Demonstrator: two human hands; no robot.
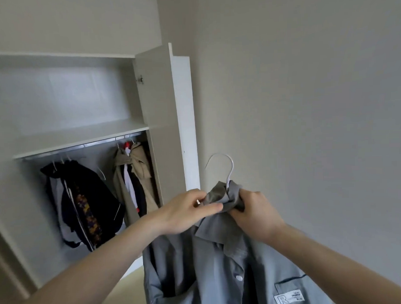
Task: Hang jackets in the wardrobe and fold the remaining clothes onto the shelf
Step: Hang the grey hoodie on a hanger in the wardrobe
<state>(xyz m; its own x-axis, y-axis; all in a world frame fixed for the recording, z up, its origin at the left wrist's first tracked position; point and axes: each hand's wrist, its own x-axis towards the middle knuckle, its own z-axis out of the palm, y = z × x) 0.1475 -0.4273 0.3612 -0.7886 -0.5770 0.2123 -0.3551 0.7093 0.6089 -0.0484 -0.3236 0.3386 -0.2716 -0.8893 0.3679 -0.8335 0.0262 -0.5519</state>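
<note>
- A grey jacket (212,272) hangs nearest, low in the middle and to the right, with a white button showing on its front and a chest pocket carrying a white label (289,299) at the bottom right.
- The left hand (185,212) reaches in from the lower left and pinches the bunched collar cloth between thumb and fingers.
- The right hand (254,214) comes in from the lower right, fingers curled tight round the same bunched collar, just beside the left hand.
- A white hanger (227,171) sticks its hook up out of the collar between the two hands; the rest of it is hidden in the cloth.
- Further off on the left stands the wardrobe (164,112), its door swung open.
- Under its shelf (81,137) runs a rail (85,145).
- On the rail hang dark clothes (87,201) to the left and a beige coat (132,177) to the right, well apart from the grey jacket.
- A plain pale wall (306,91) fills the far right.
</note>
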